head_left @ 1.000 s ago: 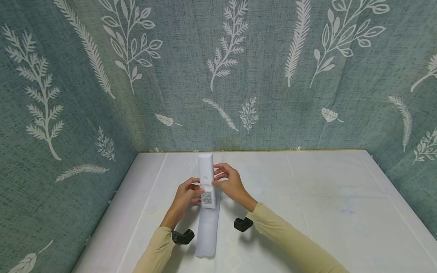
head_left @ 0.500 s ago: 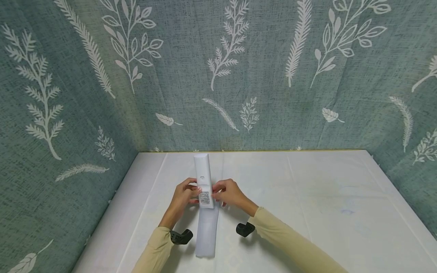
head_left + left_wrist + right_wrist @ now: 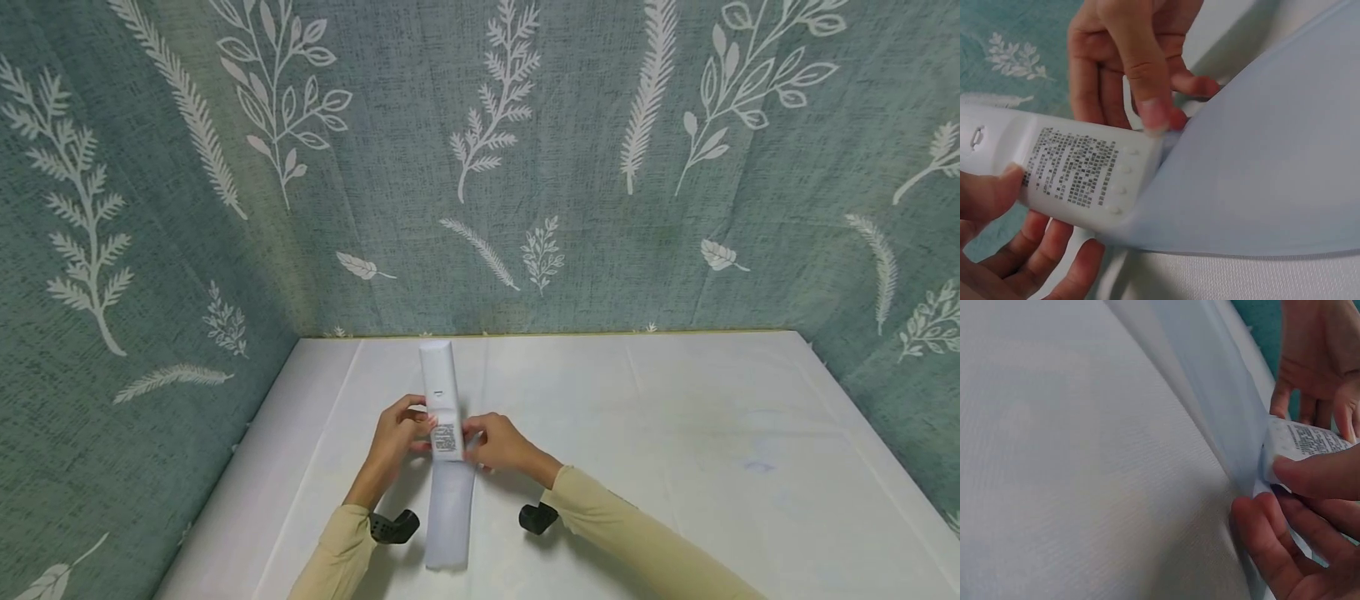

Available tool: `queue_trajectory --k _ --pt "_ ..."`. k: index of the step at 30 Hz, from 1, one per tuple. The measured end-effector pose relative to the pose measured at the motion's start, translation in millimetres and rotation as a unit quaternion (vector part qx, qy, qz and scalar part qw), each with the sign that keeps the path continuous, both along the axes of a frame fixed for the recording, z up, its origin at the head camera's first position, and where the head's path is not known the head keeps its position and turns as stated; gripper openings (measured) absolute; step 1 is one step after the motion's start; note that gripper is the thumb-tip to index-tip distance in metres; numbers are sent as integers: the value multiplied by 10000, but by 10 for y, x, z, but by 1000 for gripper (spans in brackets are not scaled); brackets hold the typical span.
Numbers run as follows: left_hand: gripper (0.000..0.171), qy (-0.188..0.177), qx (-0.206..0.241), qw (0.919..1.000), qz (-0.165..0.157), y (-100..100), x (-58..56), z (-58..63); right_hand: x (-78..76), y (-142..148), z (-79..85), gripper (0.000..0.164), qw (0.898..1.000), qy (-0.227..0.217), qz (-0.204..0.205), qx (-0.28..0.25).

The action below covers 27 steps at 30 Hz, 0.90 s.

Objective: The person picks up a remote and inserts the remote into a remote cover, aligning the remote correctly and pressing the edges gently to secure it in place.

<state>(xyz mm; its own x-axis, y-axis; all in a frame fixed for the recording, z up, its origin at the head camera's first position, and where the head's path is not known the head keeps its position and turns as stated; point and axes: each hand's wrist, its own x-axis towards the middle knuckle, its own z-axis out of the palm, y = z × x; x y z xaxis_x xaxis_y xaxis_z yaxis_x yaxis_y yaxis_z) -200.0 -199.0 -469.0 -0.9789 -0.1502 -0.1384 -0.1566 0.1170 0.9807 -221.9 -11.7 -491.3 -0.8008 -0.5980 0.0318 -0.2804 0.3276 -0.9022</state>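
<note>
A white remote control (image 3: 438, 379), its back with a printed label (image 3: 1072, 165) facing up, is gripped near its lower part by my left hand (image 3: 397, 433). The left thumb lies on the label side and the fingers are at the edge. A long, translucent plastic sleeve (image 3: 448, 517) extends from the remote's lower end toward me. My right hand (image 3: 498, 442) pinches at that end, its thumb on the remote's corner and its fingers at the sleeve's edge. In the left wrist view, the sleeve's slanted edge meets the remote's end; whether the end is inside cannot be told.
A white cloth-covered table (image 3: 675, 467) lies under both hands. Green leaf-patterned fabric (image 3: 420, 167) hangs behind it and at both sides. Dark wrist-worn devices (image 3: 393, 527) stick out below each wrist.
My right hand has moved down from the remote's upper side to its lower end, its fingers drawing in. The remote has tilted slightly to the left; my left hand still holds it.
</note>
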Motion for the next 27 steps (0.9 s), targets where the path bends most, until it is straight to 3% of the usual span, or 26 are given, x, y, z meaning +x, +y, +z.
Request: queue_trajectory --k 6,8,13,15,27 --pt "31 -34 -12 9999 108 -24 19 0 30 -18 -44 23 9990 390 -155 139" --pt "31 -78 6 9999 92 1 57 84 39 -16 -46 22 9978 564 -279 190" --pt "32 -85 69 9999 55 23 56 121 52 14 -26 21 9956 773 -520 89" --pt "33 -28 50 10000 66 11 25 47 56 36 -25 21 9942 897 -593 -40" --pt "30 -110 -191 9998 32 70 -5 0 134 99 -17 18 9961 554 -570 -372"
